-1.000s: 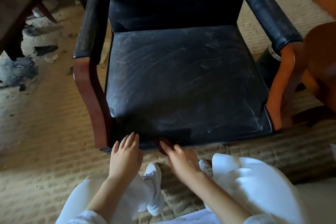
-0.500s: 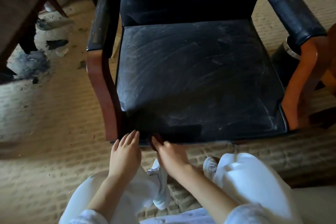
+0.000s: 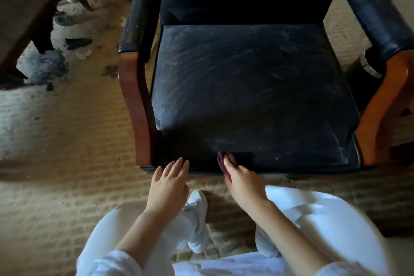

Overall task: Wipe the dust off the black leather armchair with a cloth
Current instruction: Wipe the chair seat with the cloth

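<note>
The black leather armchair [image 3: 251, 87] with reddish wooden arm frames fills the upper middle; its seat is streaked with pale dust. A small dark red cloth [image 3: 225, 160] lies against the seat's front edge. My right hand [image 3: 243, 182] presses on the cloth with fingers pointing forward, and most of the cloth is hidden under them. My left hand [image 3: 169, 182] hovers by the seat's front left corner, fingers straight and holding nothing.
I crouch on a beige woven carpet [image 3: 67, 141], white trousers and white shoes [image 3: 197, 219] below. Dark debris [image 3: 44, 67] and a wooden furniture leg [image 3: 44, 20] lie at the left. A black metal-rimmed bin [image 3: 365, 74] stands behind the chair's right arm.
The view has shifted so the chair sits further right. My right hand slid the cloth rightward along the seat's front edge; more of the cloth shows. My left hand stayed near the front left corner.
</note>
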`<control>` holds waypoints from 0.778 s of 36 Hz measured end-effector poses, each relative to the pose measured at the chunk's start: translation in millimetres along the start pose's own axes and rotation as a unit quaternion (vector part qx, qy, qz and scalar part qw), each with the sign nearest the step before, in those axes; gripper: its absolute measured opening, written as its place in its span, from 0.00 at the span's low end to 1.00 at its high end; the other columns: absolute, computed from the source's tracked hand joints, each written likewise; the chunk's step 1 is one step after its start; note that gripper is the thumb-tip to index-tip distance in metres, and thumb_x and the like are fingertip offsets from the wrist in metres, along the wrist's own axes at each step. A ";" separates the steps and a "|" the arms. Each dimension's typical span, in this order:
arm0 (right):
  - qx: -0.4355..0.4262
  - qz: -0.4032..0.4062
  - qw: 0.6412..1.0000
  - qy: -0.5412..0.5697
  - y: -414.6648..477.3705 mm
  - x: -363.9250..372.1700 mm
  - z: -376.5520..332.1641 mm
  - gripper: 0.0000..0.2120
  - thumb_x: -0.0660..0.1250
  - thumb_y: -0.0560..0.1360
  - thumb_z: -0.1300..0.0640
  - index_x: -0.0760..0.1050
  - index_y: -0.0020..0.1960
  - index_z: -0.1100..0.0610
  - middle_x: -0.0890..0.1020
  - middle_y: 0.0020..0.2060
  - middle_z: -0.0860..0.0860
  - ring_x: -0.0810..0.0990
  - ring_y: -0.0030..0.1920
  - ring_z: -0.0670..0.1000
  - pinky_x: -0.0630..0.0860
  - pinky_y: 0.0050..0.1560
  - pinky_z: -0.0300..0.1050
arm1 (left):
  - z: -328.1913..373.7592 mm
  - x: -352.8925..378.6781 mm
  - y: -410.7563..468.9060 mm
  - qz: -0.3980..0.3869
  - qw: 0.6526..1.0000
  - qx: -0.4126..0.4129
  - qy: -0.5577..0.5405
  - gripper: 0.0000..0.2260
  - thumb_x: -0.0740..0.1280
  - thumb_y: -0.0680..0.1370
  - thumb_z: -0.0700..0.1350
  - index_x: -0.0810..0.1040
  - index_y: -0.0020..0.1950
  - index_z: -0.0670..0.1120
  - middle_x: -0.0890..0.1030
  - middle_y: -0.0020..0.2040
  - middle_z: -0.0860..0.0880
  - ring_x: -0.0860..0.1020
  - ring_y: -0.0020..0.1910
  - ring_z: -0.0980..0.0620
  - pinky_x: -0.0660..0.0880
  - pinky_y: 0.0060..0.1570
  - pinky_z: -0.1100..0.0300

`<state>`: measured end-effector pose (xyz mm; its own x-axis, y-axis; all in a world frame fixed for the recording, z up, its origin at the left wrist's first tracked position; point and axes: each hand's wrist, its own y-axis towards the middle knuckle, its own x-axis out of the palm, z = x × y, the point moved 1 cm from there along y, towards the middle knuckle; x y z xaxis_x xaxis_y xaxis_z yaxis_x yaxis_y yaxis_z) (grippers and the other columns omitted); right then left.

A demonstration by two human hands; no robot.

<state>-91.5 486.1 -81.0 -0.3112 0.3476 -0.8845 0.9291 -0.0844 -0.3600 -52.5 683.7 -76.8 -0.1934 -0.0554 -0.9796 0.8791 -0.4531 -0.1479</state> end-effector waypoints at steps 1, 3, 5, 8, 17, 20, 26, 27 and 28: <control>-0.008 -0.008 1.000 0.002 4.0 3.0 -7.5 0.27 0.56 0.81 0.53 0.52 0.78 0.46 0.78 0.57 0.55 0.80 0.52 0.59 0.76 0.50 0.50 | -1.6 -0.3 -1.3 0.003 1.000 -0.003 0.001 0.30 0.78 0.58 0.43 0.80 0.61 0.43 0.81 0.59 0.46 0.81 0.56 0.46 0.78 0.52 0.46; -0.035 -0.026 0.999 0.008 11.7 7.7 -26.0 0.28 0.57 0.81 0.57 0.51 0.77 0.45 0.77 0.59 0.55 0.79 0.54 0.60 0.75 0.50 0.51 | -6.1 -1.7 -2.9 0.008 1.000 -0.007 -0.005 0.27 0.72 0.62 0.43 0.79 0.62 0.42 0.81 0.59 0.45 0.81 0.56 0.46 0.78 0.52 0.47; -0.072 -0.036 0.997 0.014 15.8 9.4 -43.9 0.29 0.57 0.80 0.58 0.50 0.78 0.45 0.75 0.60 0.55 0.78 0.55 0.60 0.74 0.51 0.51 | -10.6 -2.8 -4.0 0.007 1.000 -0.013 -0.002 0.26 0.67 0.63 0.44 0.80 0.61 0.41 0.81 0.58 0.44 0.81 0.55 0.46 0.78 0.52 0.49; -0.100 -0.043 0.993 0.033 16.4 9.5 -50.0 0.31 0.59 0.79 0.55 0.49 0.78 0.47 0.73 0.62 0.56 0.76 0.57 0.60 0.73 0.53 0.52 | -9.8 -0.8 -5.1 0.024 1.000 0.005 -0.004 0.27 0.71 0.62 0.42 0.79 0.61 0.40 0.81 0.59 0.44 0.81 0.55 0.46 0.78 0.52 0.49; -0.072 -0.001 0.966 0.246 1.3 -9.2 3.7 0.32 0.67 0.76 0.50 0.56 0.76 0.46 0.70 0.57 0.45 0.74 0.50 0.42 0.71 0.49 0.34 | 33.0 11.9 10.9 -0.002 0.996 0.089 0.019 0.25 0.56 0.71 0.48 0.77 0.64 0.39 0.76 0.65 0.42 0.75 0.64 0.45 0.71 0.63 0.46; -0.048 0.086 0.973 0.210 -1.0 -14.1 24.3 0.24 0.66 0.77 0.52 0.67 0.71 0.49 0.73 0.54 0.45 0.76 0.47 0.44 0.69 0.46 0.33 | 52.1 22.2 12.3 -0.011 0.998 0.064 0.001 0.30 0.57 0.73 0.57 0.73 0.67 0.36 0.73 0.68 0.39 0.71 0.68 0.42 0.69 0.66 0.45; -0.045 0.118 0.975 0.181 -0.2 -16.1 29.2 0.17 0.65 0.78 0.56 0.74 0.66 0.54 0.77 0.54 0.49 0.77 0.51 0.47 0.68 0.47 0.35 | 58.7 26.4 19.4 0.031 0.995 0.094 0.000 0.23 0.56 0.74 0.39 0.71 0.69 0.36 0.70 0.70 0.38 0.69 0.69 0.42 0.66 0.67 0.49; -0.050 0.117 0.975 0.184 0.9 -15.1 28.6 0.16 0.66 0.77 0.56 0.74 0.65 0.55 0.77 0.53 0.49 0.77 0.51 0.48 0.68 0.48 0.36 | 54.6 25.7 19.7 0.034 0.995 0.096 0.002 0.23 0.54 0.73 0.38 0.73 0.67 0.36 0.73 0.68 0.39 0.71 0.68 0.43 0.69 0.66 0.50; -0.053 0.117 0.974 0.187 2.2 -13.3 28.8 0.15 0.66 0.77 0.57 0.75 0.64 0.56 0.77 0.53 0.49 0.78 0.51 0.49 0.69 0.48 0.37 | 49.8 24.5 19.7 0.036 0.995 0.096 0.004 0.23 0.54 0.73 0.38 0.75 0.66 0.36 0.74 0.66 0.39 0.73 0.66 0.43 0.72 0.64 0.50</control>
<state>-91.1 454.5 -78.6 -0.0116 0.6478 -0.7617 0.9875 -0.1125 -0.1107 -61.7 629.1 -96.9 -0.1291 -0.0873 -0.9878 0.7914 -0.6093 -0.0496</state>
